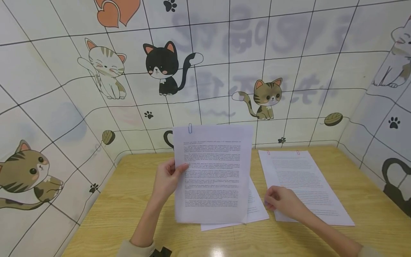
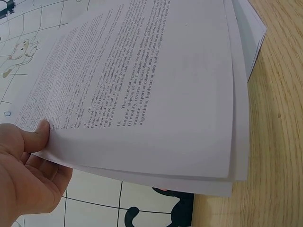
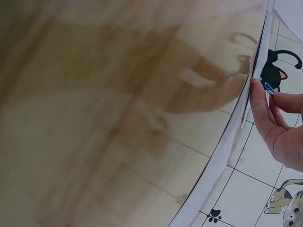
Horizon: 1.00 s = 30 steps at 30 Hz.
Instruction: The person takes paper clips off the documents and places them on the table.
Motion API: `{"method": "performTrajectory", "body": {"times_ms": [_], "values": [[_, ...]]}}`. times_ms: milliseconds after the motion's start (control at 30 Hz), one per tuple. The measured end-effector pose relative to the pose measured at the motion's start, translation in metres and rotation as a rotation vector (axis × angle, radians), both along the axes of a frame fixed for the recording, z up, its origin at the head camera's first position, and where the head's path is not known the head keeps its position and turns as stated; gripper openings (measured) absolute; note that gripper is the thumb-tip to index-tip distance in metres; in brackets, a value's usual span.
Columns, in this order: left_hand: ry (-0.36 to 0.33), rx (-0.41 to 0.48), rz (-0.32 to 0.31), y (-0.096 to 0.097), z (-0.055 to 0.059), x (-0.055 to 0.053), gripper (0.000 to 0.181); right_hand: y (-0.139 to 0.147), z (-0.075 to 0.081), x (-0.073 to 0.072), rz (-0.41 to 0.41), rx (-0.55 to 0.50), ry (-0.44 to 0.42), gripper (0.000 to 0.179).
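My left hand grips a sheaf of printed sheets by its left edge, thumb in front, and holds it upright above the table. A paper clip sits on the sheaf's top edge near the left corner. In the left wrist view, the sheets' corners fan slightly apart. My right hand is low over the table, between the lying papers. It pinches a blue paper clip between thumb and fingers, clearest in the right wrist view. Partly hidden behind the raised sheaf lie more printed sheets.
To the right, a printed stack lies on the wooden table, with two reddish paper clips along its top edge. A white tiled-pattern wall with cartoon cats stands right behind the table.
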<state>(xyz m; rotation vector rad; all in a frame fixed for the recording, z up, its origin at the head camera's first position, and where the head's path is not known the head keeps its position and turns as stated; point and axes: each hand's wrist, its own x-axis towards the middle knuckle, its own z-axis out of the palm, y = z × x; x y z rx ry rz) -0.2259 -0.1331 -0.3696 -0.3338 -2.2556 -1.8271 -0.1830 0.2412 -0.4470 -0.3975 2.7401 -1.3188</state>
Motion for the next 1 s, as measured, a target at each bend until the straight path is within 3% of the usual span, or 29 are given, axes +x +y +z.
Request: {"method": "performTrajectory", "body": {"times_ms": [300,633,1000], "values": [[0.0,-0.002,-0.013,-0.001,0.0,0.0,0.017,-0.013,-0.001,-0.001,0.06,-0.166,-0.122,0.012],[0.002,-0.003,-0.02,0.0,0.001,0.0,0.018,-0.02,-0.004,-0.004,-0.012,-0.021,-0.114,0.005],[-0.02,0.005,-0.023,0.002,0.002,0.002,0.019,-0.022,-0.004,-0.006,-0.009,0.043,-0.08,0.007]]}}
